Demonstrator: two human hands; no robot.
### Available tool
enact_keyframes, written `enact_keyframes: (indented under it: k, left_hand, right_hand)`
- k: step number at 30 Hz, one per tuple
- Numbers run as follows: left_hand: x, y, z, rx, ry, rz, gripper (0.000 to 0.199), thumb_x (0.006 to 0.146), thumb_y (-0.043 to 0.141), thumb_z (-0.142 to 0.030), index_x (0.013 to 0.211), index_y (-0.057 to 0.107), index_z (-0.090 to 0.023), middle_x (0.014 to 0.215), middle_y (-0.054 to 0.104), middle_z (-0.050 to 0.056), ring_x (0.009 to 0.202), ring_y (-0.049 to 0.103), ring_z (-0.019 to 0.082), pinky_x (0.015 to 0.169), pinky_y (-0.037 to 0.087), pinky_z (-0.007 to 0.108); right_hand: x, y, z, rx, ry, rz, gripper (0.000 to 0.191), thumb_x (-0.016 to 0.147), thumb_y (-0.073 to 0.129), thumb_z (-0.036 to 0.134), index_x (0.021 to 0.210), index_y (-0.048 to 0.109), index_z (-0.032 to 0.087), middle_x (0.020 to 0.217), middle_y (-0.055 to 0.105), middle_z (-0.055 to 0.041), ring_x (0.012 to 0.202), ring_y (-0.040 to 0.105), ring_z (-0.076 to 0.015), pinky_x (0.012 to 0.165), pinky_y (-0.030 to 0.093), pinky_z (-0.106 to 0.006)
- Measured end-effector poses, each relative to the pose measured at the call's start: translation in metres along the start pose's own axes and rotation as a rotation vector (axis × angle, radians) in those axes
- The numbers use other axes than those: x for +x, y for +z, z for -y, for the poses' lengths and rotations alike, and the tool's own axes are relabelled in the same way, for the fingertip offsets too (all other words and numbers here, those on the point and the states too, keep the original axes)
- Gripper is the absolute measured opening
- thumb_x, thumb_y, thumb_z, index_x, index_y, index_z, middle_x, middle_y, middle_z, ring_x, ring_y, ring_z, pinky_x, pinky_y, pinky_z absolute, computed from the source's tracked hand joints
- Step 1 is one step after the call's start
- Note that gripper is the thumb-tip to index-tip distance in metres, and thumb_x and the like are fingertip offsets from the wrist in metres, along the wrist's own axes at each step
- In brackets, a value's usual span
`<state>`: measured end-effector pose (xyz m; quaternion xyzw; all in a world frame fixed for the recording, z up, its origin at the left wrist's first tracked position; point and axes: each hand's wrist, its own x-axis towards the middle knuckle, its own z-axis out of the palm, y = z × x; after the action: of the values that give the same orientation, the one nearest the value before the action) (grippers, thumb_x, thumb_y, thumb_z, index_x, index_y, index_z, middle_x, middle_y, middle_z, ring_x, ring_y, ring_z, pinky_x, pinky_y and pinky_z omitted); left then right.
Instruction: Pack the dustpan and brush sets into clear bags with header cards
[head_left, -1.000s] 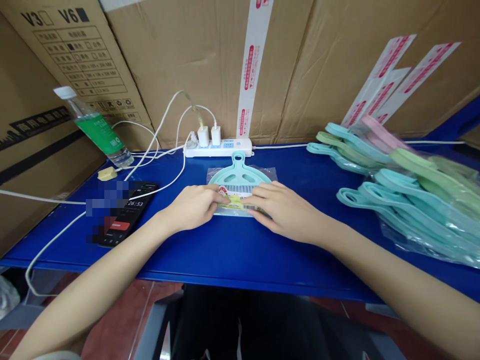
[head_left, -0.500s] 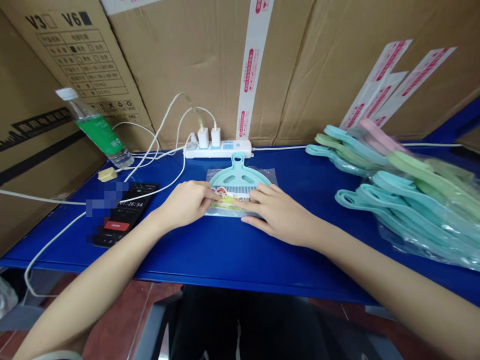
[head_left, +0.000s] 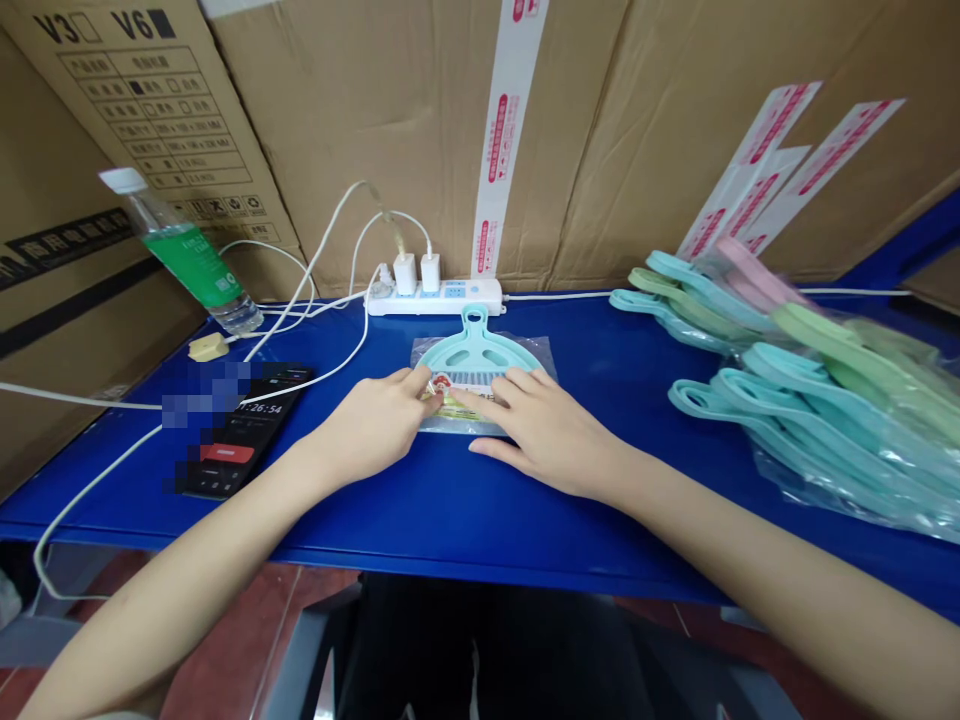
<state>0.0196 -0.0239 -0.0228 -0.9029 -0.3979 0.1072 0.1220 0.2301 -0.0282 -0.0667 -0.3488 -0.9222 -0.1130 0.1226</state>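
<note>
Head cam: L hand (head_left: pixel 371 425) & R hand (head_left: pixel 544 430) open, no grip, fingertips on teal dustpan (head_left: pixel 476 348) in clear bag (head_left: pixel 450 427), blue table (head_left: pixel 450 530) beneath.

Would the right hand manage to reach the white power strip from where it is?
Probably yes: the right hand lies on a bagged mint-green plastic dustpan, and the white power strip sits just beyond it on the blue table. Only its flat handle lies between.
</note>
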Motion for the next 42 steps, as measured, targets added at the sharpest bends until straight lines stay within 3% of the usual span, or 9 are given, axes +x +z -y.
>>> enact_keyframes:
  k: [9,14,22,27,32,38,42]
  left_hand:
    - [0.001,0.001,-0.016,0.026,-0.089,0.003,0.034,0.089,0.042,-0.005,0.113,0.065,-0.012,0.106,0.069,0.013,0.089,0.069,0.025,0.072,0.055,0.034]
    - [0.002,0.001,-0.020,-0.016,-0.053,-0.019,0.040,0.090,0.042,-0.006,0.126,0.057,-0.011,0.119,0.068,0.014,0.098,0.070,0.025,0.075,0.056,0.033]
    - [0.002,-0.002,-0.024,-0.027,-0.029,0.026,0.055,0.085,0.042,-0.006,0.140,0.044,-0.012,0.122,0.067,0.015,0.087,0.072,0.022,0.072,0.055,0.030]
    - [0.000,-0.007,-0.021,0.007,-0.098,0.105,0.054,0.088,0.039,-0.009,0.142,0.041,-0.011,0.104,0.073,0.016,0.078,0.073,0.027,0.064,0.053,0.034]
    - [-0.004,-0.016,-0.014,0.064,-0.230,0.175,0.044,0.089,0.039,-0.012,0.130,0.056,-0.016,0.077,0.074,0.012,0.074,0.073,0.031,0.062,0.050,0.035]
    - [-0.004,-0.015,-0.008,0.089,-0.229,0.173,0.046,0.090,0.036,-0.014,0.131,0.058,-0.019,0.075,0.073,0.012,0.073,0.072,0.032,0.062,0.049,0.036]
    - [-0.005,-0.012,-0.006,0.105,-0.240,0.184,0.049,0.090,0.037,-0.013,0.133,0.056,-0.021,0.076,0.074,0.011,0.075,0.073,0.031,0.063,0.050,0.036]
  right_hand:
    - [0.001,0.004,-0.001,-0.017,0.004,0.069,0.058,0.097,0.040,0.056,0.141,0.051,0.021,0.094,0.062,-0.0108,0.092,0.052,-0.0272,0.078,0.040,-0.038]
    - [0.001,0.003,-0.001,-0.033,0.004,0.067,0.059,0.096,0.041,0.056,0.140,0.053,0.019,0.093,0.061,-0.0112,0.091,0.052,-0.0274,0.077,0.040,-0.038]
    - [0.001,0.002,0.000,-0.040,0.001,0.052,0.055,0.096,0.043,0.055,0.129,0.061,0.015,0.091,0.062,-0.0116,0.092,0.053,-0.0279,0.077,0.039,-0.037]
    - [0.000,0.003,-0.002,-0.044,0.000,0.056,0.057,0.097,0.044,0.053,0.141,0.052,0.018,0.093,0.062,-0.0115,0.092,0.054,-0.0283,0.077,0.037,-0.037]
    - [-0.002,-0.003,-0.004,-0.037,0.017,0.052,0.047,0.100,0.043,0.044,0.135,0.059,0.019,0.086,0.063,-0.0105,0.088,0.053,-0.0266,0.072,0.031,-0.034]
    - [-0.015,-0.022,-0.022,0.010,0.044,0.089,0.040,0.101,0.040,0.038,0.121,0.070,0.020,0.078,0.063,-0.0097,0.078,0.050,-0.0230,0.068,0.027,-0.033]
    - [-0.027,-0.036,-0.038,0.033,0.087,0.228,0.036,0.100,0.041,0.033,0.114,0.073,0.027,0.069,0.064,-0.0063,0.071,0.052,-0.0215,0.065,0.026,-0.033]
